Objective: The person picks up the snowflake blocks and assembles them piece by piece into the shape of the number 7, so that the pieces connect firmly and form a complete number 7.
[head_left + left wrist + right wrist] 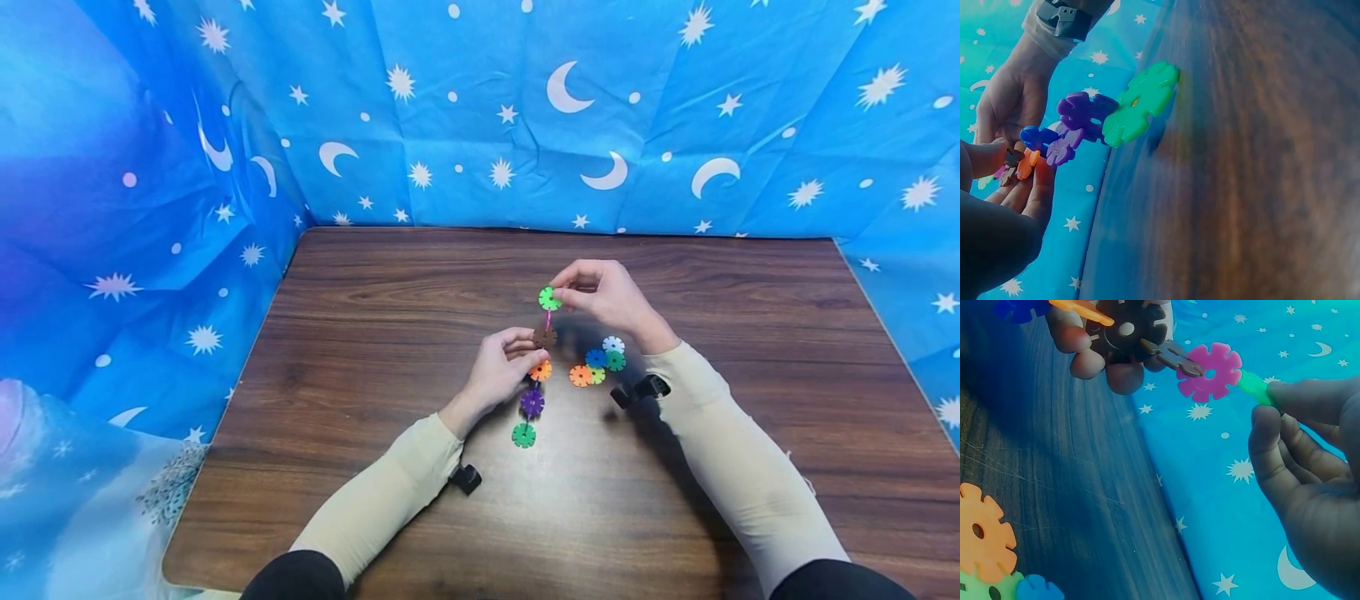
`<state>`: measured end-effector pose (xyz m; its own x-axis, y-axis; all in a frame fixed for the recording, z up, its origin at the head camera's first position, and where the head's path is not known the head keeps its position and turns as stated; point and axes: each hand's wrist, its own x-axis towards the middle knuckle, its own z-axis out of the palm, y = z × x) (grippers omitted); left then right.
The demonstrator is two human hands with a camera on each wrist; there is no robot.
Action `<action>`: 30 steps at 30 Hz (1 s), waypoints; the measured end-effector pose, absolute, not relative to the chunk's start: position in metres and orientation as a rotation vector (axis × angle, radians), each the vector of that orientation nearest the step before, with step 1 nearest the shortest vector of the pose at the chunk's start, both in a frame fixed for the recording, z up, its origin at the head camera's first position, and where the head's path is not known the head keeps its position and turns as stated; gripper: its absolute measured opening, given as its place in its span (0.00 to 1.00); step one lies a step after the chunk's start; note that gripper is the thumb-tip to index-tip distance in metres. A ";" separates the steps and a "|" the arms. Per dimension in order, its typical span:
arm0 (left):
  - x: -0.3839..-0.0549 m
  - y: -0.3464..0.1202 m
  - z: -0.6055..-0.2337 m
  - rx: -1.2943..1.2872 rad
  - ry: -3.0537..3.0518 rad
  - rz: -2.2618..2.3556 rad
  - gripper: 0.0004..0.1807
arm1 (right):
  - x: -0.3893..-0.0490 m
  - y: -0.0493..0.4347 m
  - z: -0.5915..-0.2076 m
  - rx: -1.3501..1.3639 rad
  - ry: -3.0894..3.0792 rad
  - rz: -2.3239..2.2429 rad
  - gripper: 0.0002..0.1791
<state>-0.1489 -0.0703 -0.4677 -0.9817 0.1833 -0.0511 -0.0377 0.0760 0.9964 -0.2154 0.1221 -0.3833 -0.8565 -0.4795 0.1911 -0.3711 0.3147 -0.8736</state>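
Observation:
A chain of slotted plastic discs runs away from me over the table, joined edge to edge. My left hand [495, 367] grips its middle, around a brown disc [545, 337] and an orange disc [541, 369]. Nearer me hang a purple disc [532, 403] and, at the end, a green disc [523, 435]. At the far end my right hand [609, 298] pinches a light green disc [550, 298] between thumb and fingers. It meets a pink disc [1211, 372], which joins the brown one in the right wrist view. A blue disc [1039, 137] shows beside the purple ones.
Several loose discs lie in a cluster to the right of the chain, among them an orange disc [580, 376], a blue disc [596, 358] and a white disc [613, 344]. The brown wooden table [375, 333] ends at a blue star-patterned cloth [480, 117] behind and beside it.

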 end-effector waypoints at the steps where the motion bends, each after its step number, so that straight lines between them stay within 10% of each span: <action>1: -0.149 -0.070 -0.468 0.150 2.177 2.028 0.17 | -0.215 0.122 -0.383 -0.801 2.460 -1.591 0.06; 30: -0.152 -0.071 -0.467 0.170 2.191 2.000 0.16 | -0.223 0.126 -0.397 -0.787 2.325 -1.642 0.06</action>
